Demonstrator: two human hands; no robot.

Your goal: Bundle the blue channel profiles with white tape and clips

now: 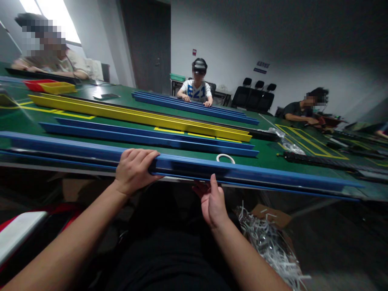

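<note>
Dim room overall. Bright window (50, 18) glare at 11 o'clock, blown out. Dark shadow under table edge (75, 167). Strong fisheye bending at edges; right side soft, slightly blurred.

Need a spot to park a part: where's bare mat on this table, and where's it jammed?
Bare green mat lies right of the white tape ring, between the near blue rail and the black strip. Another patch sits inside the yellow floor-style outline. Left of that, blue and yellow rails lie close together. Left hand grips the near rail; right hand touches its underside.
</note>
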